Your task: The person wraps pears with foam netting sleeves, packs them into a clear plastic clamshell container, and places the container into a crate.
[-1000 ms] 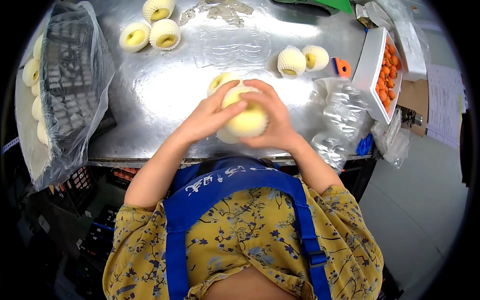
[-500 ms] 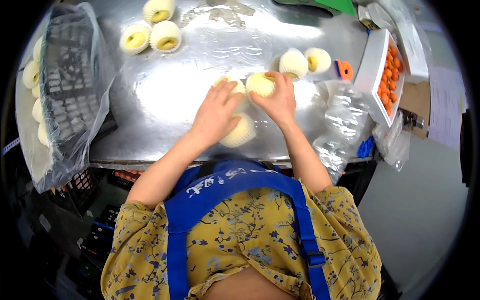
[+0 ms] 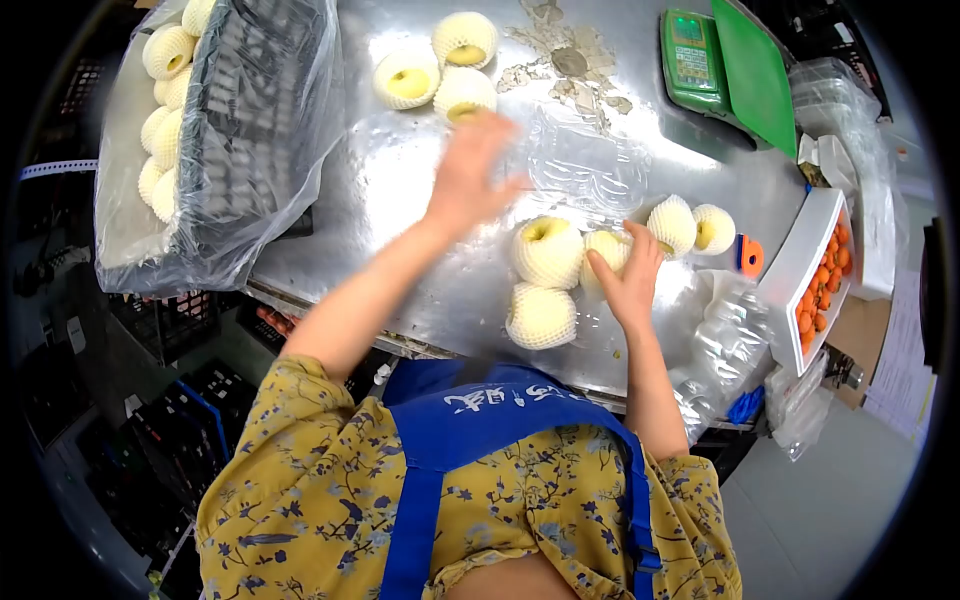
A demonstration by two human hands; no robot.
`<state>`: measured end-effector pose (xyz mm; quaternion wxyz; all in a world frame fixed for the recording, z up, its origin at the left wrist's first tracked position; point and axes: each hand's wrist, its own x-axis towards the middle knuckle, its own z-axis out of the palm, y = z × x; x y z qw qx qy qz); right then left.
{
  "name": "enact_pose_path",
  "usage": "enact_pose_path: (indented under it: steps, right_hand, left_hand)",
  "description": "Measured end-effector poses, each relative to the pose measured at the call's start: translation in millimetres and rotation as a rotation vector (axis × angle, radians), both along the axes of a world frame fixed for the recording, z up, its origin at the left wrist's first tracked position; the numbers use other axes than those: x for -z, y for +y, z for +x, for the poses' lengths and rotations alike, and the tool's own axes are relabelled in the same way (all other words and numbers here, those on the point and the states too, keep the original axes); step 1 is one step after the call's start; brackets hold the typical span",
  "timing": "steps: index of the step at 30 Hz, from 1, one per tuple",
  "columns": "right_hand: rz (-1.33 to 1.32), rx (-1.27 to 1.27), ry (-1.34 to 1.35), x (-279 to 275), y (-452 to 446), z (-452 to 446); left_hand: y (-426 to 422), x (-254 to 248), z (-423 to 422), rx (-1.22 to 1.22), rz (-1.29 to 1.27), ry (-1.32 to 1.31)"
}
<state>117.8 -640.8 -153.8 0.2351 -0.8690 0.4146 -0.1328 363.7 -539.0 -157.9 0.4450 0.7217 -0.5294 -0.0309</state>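
Observation:
My right hand has its thumb and fingers around a yellow apple-like fruit in a white foam net, resting on the metal table. Beside it, touching, is a larger netted fruit, with another netted fruit just nearer to me. My left hand is blurred over the table, thumb apart from the fingers, with nothing seen in it. Its fingertips are nearest to a netted fruit in a group of three at the upper left. A clear plastic tray lies between the hands, farther back.
At left stands a plastic-lined crate with netted fruits along its far side. Two netted fruits and an orange tape cutter lie right. A green scale, white box of small orange fruits and stacked clear trays line the right side.
My left hand has left the fruits in the middle and moved toward the upper-left group. My right hand stays on a fruit. The view has shifted, bringing the green scale into sight.

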Motion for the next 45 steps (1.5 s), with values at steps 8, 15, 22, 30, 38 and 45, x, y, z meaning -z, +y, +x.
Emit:
enact_pose_path:
  steps: [8, 15, 22, 30, 38, 45]
  right_hand:
    - [0.061, -0.036, -0.24, -29.7, 10.2, -13.8]
    - [0.104, 0.015, -0.35, -47.1, 5.5, -17.9]
    - [0.121, 0.076, -0.459, -69.8, -4.4, -39.2]
    - [0.135, -0.346, -0.437, -75.4, 34.8, -51.6]
    - [0.28, -0.31, -0.451, -78.5, 57.8, -76.3]
    - [0.648, 0.053, -0.551, -73.9, 83.4, -83.1]
  left_hand:
    - [-25.7, 10.2, 94.0, -0.057, 0.296, -0.341]
    - [-39.5, 12.2, 65.3, -0.147, 0.718, -0.41]
    - [-26.7, 36.7, 67.2, -0.085, 0.334, -0.282]
    - [28.9, -56.4, -87.0, 0.263, 0.336, 1.711]
    - [45.2, -58.0, -151.0, 0.398, 0.423, 1.994]
    - [51.6, -56.4, -169.5, 0.384, 0.266, 1.62]
